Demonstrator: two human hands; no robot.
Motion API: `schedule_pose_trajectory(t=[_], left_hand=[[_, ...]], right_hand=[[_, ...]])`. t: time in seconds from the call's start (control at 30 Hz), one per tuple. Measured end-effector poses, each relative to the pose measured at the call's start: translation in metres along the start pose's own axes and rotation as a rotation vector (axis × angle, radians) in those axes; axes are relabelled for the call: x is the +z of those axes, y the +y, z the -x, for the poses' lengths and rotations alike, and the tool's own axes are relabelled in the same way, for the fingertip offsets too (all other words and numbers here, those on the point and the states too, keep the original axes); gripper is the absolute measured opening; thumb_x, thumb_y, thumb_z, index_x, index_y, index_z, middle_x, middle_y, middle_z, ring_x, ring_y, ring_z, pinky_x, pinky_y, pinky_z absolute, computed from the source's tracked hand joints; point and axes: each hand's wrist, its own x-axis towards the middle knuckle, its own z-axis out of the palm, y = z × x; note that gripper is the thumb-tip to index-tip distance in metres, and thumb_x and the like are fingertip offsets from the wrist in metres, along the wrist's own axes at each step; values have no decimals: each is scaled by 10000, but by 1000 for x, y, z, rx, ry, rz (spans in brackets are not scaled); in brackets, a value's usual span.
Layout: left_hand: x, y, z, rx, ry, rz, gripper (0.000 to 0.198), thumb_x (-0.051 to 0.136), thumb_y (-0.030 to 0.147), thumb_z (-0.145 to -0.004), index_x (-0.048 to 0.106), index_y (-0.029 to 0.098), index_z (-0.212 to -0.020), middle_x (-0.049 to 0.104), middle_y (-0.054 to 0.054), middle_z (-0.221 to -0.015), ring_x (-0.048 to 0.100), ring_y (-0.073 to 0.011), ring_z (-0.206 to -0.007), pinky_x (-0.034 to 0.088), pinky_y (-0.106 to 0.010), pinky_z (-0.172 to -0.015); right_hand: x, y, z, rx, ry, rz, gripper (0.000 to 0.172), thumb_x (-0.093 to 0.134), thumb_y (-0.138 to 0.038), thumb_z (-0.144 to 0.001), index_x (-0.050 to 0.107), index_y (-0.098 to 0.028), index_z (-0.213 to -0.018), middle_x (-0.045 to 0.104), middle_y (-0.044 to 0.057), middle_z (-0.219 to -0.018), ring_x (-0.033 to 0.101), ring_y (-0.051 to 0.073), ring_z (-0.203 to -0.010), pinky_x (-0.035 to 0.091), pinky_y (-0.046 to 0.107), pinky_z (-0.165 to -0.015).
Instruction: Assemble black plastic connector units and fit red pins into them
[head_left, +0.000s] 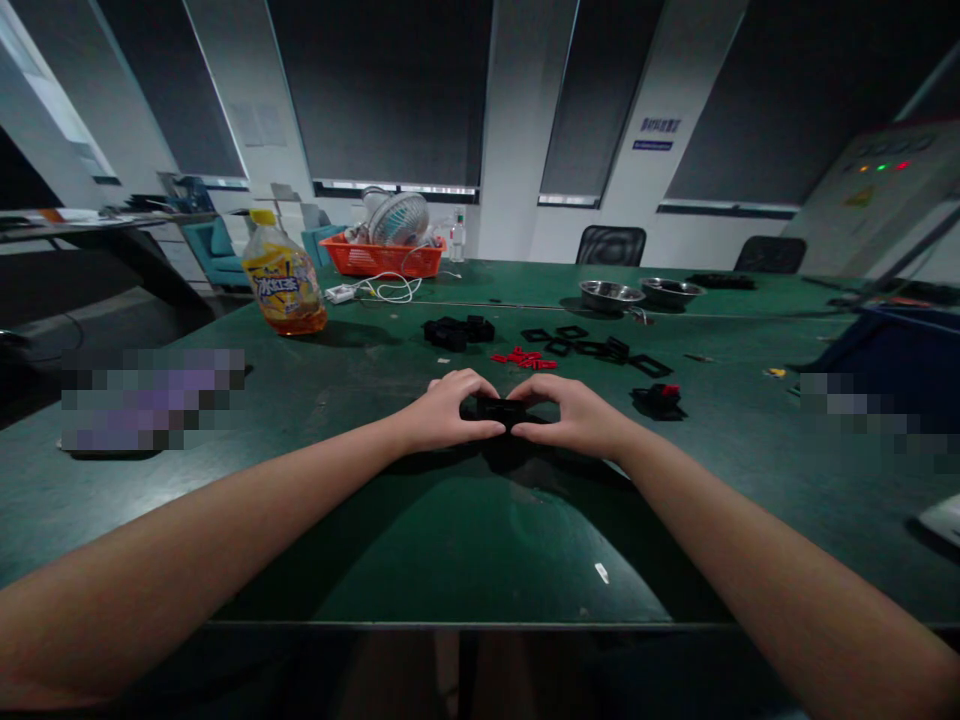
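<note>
Both my hands meet at the middle of the green table point(375, 520), pinching one small black plastic part point(501, 408) between them. My left hand point(448, 410) grips its left end with curled fingers, and my right hand point(571, 415) grips its right end the same way. Just beyond the hands lie several small red pieces point(525, 357), a pile of black parts point(457, 331) and several flat black frames point(592, 347). A black part with a red piece in it point(660, 396) sits to the right of my right hand.
A bottle of orange drink point(285, 285) stands at the back left. Behind it are an orange basket point(384, 258) holding a small fan, and a white cable point(386, 290). Two metal bowls point(637, 293) sit at the back right. A dark blue bin point(892, 360) stands at the right edge.
</note>
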Motion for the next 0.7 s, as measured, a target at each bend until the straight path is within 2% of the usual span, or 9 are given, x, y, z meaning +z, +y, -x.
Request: schedule_pose_trajectory(t=[0.7], left_hand=[[0, 1, 0, 1, -8, 4, 408, 630, 512, -787, 595, 190, -1036, 609, -90, -1145, 547, -285, -1104, 389, -468, -982]], right_hand=[[0, 0, 0, 8, -9, -3, 338, 704, -349, -739, 655, -168, -1021, 681, 83, -993, 651, 224, -906, 523, 408, -836]])
